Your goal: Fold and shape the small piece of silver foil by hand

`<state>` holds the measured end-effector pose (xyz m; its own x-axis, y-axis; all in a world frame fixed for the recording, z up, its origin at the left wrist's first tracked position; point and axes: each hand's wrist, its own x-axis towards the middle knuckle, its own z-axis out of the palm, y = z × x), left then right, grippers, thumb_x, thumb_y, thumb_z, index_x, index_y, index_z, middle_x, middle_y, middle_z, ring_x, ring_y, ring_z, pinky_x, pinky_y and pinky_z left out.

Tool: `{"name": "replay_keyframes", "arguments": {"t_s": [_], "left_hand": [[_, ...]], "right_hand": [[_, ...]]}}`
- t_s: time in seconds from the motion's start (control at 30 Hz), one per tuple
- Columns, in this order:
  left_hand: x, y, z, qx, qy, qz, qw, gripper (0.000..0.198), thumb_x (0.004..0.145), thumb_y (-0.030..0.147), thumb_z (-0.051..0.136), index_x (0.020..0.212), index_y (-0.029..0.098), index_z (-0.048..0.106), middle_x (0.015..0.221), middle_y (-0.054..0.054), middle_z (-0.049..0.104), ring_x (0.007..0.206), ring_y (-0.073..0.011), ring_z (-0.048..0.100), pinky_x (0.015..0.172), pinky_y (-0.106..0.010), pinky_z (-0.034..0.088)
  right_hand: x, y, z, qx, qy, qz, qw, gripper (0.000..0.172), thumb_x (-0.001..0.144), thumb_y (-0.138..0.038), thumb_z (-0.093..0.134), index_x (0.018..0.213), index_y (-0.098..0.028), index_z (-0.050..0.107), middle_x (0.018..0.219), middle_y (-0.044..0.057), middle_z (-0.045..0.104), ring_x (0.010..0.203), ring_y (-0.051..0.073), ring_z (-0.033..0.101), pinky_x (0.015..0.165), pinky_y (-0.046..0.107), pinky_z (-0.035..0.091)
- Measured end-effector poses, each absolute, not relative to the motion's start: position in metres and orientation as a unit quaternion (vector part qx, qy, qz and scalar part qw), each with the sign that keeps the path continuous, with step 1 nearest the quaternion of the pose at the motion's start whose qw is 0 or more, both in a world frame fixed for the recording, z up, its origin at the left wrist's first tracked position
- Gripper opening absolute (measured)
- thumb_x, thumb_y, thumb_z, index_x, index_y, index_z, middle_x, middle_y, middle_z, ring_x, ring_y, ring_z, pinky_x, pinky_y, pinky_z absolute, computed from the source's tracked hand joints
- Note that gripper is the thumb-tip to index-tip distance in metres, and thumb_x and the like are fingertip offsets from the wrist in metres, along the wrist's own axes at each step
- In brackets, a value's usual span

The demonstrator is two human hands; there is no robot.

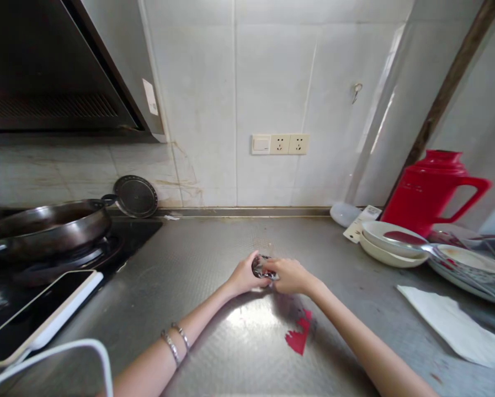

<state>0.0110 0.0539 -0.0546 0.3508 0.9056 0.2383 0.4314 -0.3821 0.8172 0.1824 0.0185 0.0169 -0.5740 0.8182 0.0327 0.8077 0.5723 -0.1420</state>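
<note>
At the middle of the metal counter (pixel 181 309) my left hand (pixel 245 274) is wrapped round the side of a small round container (pixel 260 267) with a dark, shiny patterned rim. My right hand (pixel 289 274) comes from the other side, its fingers bent together over the opening. Whether those fingertips pinch something inside cannot be seen. Most of the container is hidden behind both hands. A torn piece of red paper or wrapper (pixel 299 334) lies just below my right hand.
To the left, a pan (pixel 65 223) sits on the black stove, with a phone-like device (pixel 40 317) and white cable (pixel 77 344) nearer me. On the right are a red thermos (pixel 423 193), stacked bowls (pixel 392 256), plates (pixel 470 267) and a white napkin (pixel 454 325). A range hood (pixel 65 71) overhangs the stove.
</note>
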Motion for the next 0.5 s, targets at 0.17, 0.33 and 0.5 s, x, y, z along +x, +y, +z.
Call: {"name": "replay_keyframes", "arguments": {"t_s": [0.17, 0.33, 0.5], "left_hand": [[0.010, 0.054, -0.054, 0.752, 0.449, 0.350, 0.332, 0.091, 0.053, 0.032, 0.079, 0.134, 0.017, 0.041, 0.115, -0.008, 0.065, 0.103, -0.0240, 0.061, 0.090, -0.034, 0.048], [0.008, 0.052, -0.051, 0.763, 0.422, 0.349, 0.343, 0.086, 0.056, 0.035, 0.079, 0.133, 0.019, 0.042, 0.117, -0.007, 0.064, 0.102, -0.0221, 0.061, 0.089, -0.031, 0.047], [0.008, 0.052, -0.051, 0.764, 0.420, 0.356, 0.336, 0.084, 0.056, 0.036, 0.079, 0.130, 0.017, 0.043, 0.114, -0.007, 0.065, 0.100, -0.0218, 0.061, 0.089, -0.032, 0.047]], "right_hand": [[0.178, 0.021, 0.010, -0.426, -0.875, 0.198, 0.119, 0.025, 0.063, -0.010, 0.051, 0.084, -0.016, 0.063, 0.080, 0.004, 0.064, 0.072, 0.016, 0.059, 0.059, 0.022, 0.038], [0.178, 0.019, 0.005, -0.435, -0.777, 0.420, 0.173, 0.040, 0.066, -0.014, 0.049, 0.105, -0.015, 0.056, 0.072, -0.003, 0.058, 0.046, 0.009, 0.051, 0.045, 0.019, 0.037], [0.179, 0.017, 0.007, -0.411, -0.842, 0.295, 0.187, 0.029, 0.065, -0.013, 0.050, 0.091, -0.015, 0.061, 0.086, 0.002, 0.064, 0.068, 0.014, 0.059, 0.060, 0.022, 0.044]]}}
